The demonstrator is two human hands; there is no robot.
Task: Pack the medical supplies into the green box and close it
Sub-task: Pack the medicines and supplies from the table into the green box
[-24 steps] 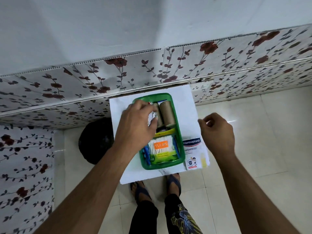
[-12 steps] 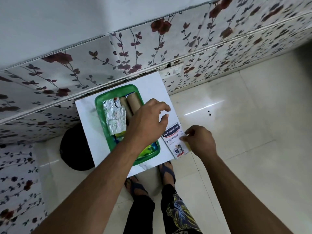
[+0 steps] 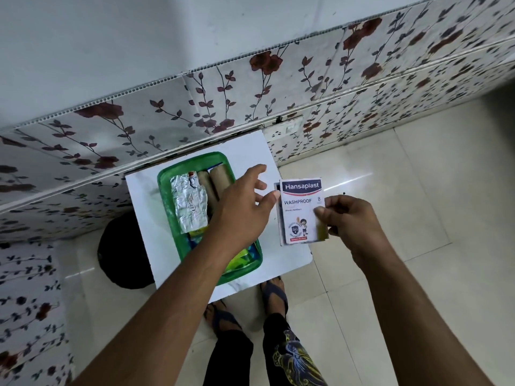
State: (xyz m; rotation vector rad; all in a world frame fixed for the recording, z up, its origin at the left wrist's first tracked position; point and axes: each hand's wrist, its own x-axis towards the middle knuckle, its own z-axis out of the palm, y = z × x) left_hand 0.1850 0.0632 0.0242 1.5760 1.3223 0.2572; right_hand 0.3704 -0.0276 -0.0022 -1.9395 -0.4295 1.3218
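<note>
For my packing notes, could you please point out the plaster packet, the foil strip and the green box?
plaster packet (image 3: 299,201): head view, printed front.
foil strip (image 3: 189,203): head view, middle of foil.
green box (image 3: 165,190): head view, left rim.

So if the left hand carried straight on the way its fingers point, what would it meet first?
Most likely the Hansaplast packet held up by the right hand: the left hand reaches toward its left edge, thumb nearly touching. Depth is uncertain.

Floral wall, pale floor, my feet under the stand

A white tabletop (image 3: 145,207) stands against wall panels (image 3: 306,79) printed with dark red flowers and vines. A round black object (image 3: 122,252) sits on the glossy cream floor tiles (image 3: 404,190) just beside it. My sandals (image 3: 274,295) show below the near edge.
</note>
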